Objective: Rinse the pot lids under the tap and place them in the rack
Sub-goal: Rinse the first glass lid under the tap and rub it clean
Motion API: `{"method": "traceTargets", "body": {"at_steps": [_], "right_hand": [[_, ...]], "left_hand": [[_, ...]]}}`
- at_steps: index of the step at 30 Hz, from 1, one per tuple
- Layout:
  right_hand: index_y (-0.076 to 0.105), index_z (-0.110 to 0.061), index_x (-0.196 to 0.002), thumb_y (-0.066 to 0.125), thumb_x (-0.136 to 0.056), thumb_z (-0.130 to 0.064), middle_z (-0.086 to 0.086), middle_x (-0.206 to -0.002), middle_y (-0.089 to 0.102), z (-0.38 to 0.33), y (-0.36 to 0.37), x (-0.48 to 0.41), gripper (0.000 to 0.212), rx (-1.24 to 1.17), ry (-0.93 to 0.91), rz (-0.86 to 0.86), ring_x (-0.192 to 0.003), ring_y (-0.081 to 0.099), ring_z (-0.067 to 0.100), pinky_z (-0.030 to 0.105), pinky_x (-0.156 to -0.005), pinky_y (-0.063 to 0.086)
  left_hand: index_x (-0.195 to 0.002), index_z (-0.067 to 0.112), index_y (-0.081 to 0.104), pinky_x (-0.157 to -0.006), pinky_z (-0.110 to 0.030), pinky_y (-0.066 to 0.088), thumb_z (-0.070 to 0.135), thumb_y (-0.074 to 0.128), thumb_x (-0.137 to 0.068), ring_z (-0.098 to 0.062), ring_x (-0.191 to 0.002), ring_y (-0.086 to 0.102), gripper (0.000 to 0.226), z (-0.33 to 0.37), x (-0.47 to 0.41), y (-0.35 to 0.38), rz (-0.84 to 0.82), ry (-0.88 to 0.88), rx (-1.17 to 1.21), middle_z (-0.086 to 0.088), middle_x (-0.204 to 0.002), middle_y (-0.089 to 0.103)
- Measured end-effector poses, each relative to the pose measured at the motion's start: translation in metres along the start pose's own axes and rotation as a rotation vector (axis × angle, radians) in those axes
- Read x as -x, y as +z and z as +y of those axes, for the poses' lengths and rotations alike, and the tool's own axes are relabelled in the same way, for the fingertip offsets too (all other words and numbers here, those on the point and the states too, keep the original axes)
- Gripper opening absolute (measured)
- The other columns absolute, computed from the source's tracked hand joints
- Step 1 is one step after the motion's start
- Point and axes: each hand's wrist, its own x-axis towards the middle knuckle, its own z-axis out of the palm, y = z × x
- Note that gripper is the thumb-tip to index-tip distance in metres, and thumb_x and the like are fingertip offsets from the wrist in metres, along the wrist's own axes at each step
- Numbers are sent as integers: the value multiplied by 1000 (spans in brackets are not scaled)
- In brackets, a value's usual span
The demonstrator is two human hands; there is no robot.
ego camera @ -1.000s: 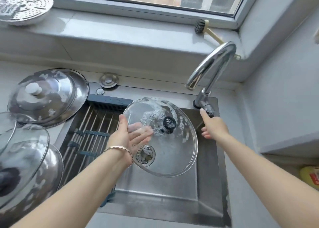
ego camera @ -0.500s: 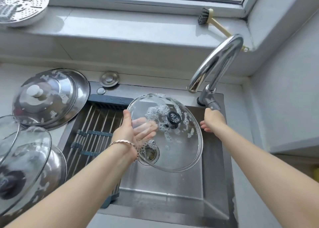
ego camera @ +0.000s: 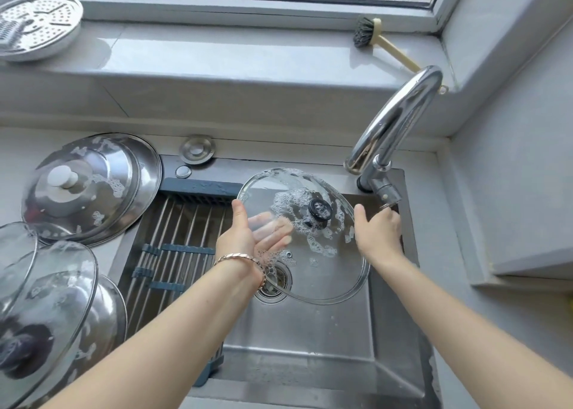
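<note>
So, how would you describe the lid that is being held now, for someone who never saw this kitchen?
Find the steel sink below the window. Over its drain, just under the curved tap, the left hand holds up a glass lid. It alone is lifted off the counter; it is clear, has a black knob and is streaked with foam.

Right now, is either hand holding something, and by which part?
The left hand holds the soapy glass lid by its left rim, fingers beneath. The right hand holds nothing.
</note>
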Motion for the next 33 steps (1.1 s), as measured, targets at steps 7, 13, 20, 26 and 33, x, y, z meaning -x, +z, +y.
{"method": "traceTargets", "body": {"at_steps": [7, 13, 20, 26, 33], "right_hand": [[44, 6, -128, 42, -94, -42, 20, -118, 57, -11, -3, 10, 59, -370, 137, -7, -109, 54, 32, 39, -96, 41], [51, -2, -84, 33, -96, -22, 7, -66, 56, -10, -17, -36, 29, -343, 344, -145, -48, 44, 16, 21, -41, 33], [51, -5, -85, 32, -97, -19, 12, -88, 57, 3, -15, -46, 27, -172, 232, -173, -55, 45, 14, 24, -50, 35], [55, 7, -111, 29, -97, -24, 19, -96, 62, -3, -10, -35, 43, -159, 254, -85, -81, 58, 32, 35, -76, 45], [-3, -8, -148, 2, -71, -68, -2, -155, -9, -17, 28, 90, 98, 173, -453, -242, -145, -11, 14, 26, -116, -10]], "left_hand": [[-87, 0, 57, -51, -29, 56, 53, 36, -91, -20, -50, 69, 57, 1, -1, -6, 3, 18, -23, -12, -59, 71], [-90, -2, 58, -50, -29, 56, 51, 38, -91, -20, -50, 69, 57, 4, -2, -10, 17, 30, -62, -14, -62, 71], [-90, -1, 58, -51, -28, 56, 52, 37, -91, -20, -50, 69, 57, 8, -4, -8, 17, 23, -35, -13, -61, 71], [-86, 0, 57, -44, -25, 55, 52, 37, -91, -19, -49, 68, 56, 9, -3, -6, 34, 9, 7, -12, -58, 70], [-81, 5, 56, -46, -25, 54, 52, 36, -92, -16, -46, 67, 53, -4, 4, 6, 61, 33, 22, -7, -53, 69]]}}
